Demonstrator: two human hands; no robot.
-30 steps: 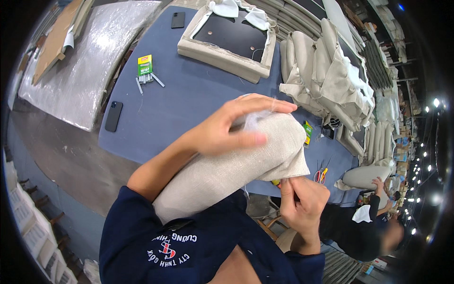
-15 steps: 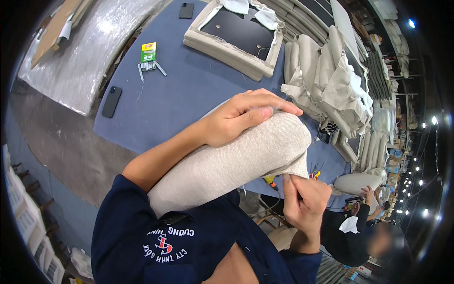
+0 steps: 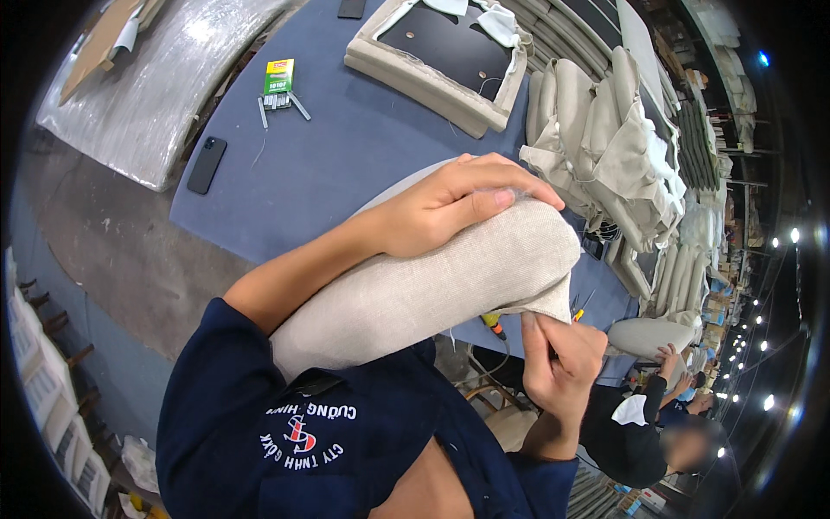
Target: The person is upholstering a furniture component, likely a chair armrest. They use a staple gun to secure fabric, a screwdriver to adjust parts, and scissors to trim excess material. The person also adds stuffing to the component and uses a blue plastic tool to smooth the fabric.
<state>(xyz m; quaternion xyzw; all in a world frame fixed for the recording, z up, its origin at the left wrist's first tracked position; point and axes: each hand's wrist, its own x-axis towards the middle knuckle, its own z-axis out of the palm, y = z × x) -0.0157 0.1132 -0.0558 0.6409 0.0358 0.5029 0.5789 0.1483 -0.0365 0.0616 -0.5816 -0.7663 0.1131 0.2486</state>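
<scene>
Here, woven beige cushion, left hand atop

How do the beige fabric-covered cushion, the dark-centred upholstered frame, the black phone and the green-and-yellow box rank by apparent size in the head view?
1. Beige fabric-covered cushion, though it is nearest the camera, which inflates it.
2. Upholstered frame.
3. Black phone and green-and-yellow box: too alike to rank.

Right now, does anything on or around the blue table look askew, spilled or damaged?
Little stands out. Loose staple strips lie scattered beside their small box on the blue table, and a stray thread lies nearby. The left hand presses on the beige padded cushion while the right hand pinches its fabric edge; no damage shows.
</scene>
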